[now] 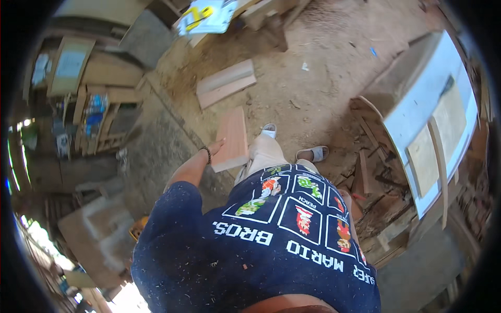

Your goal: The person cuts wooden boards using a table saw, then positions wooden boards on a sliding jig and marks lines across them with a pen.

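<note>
My left hand (215, 147), with a beaded band at its wrist, grips a pale reddish wooden board (231, 134) beside my left leg. Ahead of it on the dirt floor (339, 62) lie wood pieces (225, 82), one resting along another. My right arm (354, 206) shows only slightly past the right edge of my dark printed T-shirt; its hand is mostly hidden, so its fingers cannot be made out. My sandalled feet (311, 153) are below.
A large pale panel (402, 156) with plywood and strips on it stands at right, above scrap wood (365, 172). Wooden shelving (104, 120) and a concrete strip (151, 130) are at left. A cluttered bench (245, 15) with a yellow tool (197, 18) is at top.
</note>
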`<state>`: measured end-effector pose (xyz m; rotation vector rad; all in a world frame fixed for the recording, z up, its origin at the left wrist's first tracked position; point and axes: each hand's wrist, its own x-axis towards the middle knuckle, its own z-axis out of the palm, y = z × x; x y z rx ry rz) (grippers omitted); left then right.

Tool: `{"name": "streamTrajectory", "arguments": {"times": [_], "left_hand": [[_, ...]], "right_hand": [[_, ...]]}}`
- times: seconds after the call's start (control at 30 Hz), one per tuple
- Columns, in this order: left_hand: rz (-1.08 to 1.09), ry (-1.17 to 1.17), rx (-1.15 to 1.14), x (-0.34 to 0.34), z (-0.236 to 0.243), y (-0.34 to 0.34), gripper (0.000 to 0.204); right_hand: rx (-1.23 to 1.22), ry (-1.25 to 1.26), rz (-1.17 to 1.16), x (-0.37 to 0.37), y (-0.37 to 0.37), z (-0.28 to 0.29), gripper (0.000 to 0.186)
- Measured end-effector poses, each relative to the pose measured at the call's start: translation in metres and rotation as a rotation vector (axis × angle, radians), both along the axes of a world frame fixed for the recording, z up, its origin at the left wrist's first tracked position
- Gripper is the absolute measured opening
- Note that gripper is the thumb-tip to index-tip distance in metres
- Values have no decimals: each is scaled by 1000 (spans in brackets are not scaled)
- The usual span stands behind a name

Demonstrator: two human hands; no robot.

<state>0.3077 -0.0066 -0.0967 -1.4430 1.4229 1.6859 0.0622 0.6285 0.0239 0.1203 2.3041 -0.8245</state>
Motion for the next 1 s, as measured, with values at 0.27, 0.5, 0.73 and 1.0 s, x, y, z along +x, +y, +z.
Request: {"name": "streamTrajectory", "arguments": {"times": [0.27,0.5,0.73,1.0], "left_hand": [[890,234,96,-50,5,-19,61],[531,272,397,-178,111,-1,95],[91,373,536,-216,120,150,84],[38,182,-361,-134,67,144,40]], "right_hand": [[157,-15,212,-45,-39,0,38],[-90,-48,8,-68,-89,-4,36],[-139,-55,326,-68,-101,-16,37],[44,-64,320,-80,-23,-40,43]]}}
